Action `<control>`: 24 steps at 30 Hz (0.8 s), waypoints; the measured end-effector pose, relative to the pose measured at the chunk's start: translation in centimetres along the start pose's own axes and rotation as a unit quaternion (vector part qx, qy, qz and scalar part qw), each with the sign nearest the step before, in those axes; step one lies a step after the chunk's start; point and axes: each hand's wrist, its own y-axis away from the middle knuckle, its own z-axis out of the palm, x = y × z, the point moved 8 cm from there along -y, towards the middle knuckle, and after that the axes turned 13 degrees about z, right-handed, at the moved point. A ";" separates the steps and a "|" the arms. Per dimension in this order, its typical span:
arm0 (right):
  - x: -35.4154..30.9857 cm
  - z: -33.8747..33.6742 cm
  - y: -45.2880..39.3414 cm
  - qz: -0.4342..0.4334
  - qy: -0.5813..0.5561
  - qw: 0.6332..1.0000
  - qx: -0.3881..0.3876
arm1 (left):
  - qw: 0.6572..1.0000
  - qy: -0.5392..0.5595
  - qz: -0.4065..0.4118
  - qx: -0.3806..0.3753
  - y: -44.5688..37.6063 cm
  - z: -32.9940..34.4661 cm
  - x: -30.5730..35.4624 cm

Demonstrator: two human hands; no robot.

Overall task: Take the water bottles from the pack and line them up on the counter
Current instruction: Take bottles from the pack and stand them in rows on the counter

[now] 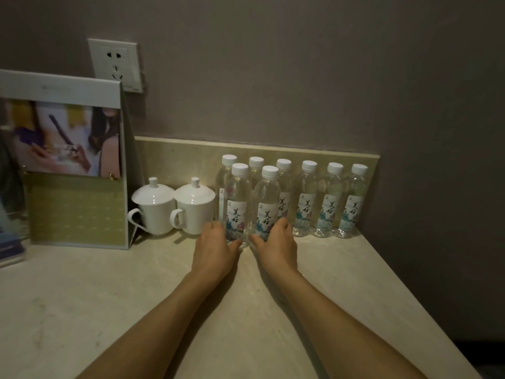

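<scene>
Several clear water bottles with white caps and flowered labels stand upright on the beige counter [341, 269]. A back row runs along the backsplash, ending at the rightmost bottle [352, 203]. In front of that row stand two bottles side by side. My left hand [214, 248] wraps the base of the front left bottle [237, 203]. My right hand [277, 242] wraps the base of the front right bottle [267, 206]. Both front bottles rest on the counter. No pack wrapping is visible.
Two white lidded cups [155, 207] [194, 206] stand just left of the bottles. A tall printed box [76, 162] stands at the far left against the wall, under a wall socket [116, 64]. The counter's right edge [426, 305] runs diagonally toward me.
</scene>
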 end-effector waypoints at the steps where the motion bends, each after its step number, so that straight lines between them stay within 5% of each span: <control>1: 0.0 0.0 -0.1 0.000 0.001 1.000 0.001 | 1.000 -0.001 0.001 0.000 0.0 0.0 0.0; 24: 0.2 -0.1 -0.5 -0.018 0.028 0.999 0.016 | 1.000 -0.003 0.024 0.009 -0.5 0.5 0.2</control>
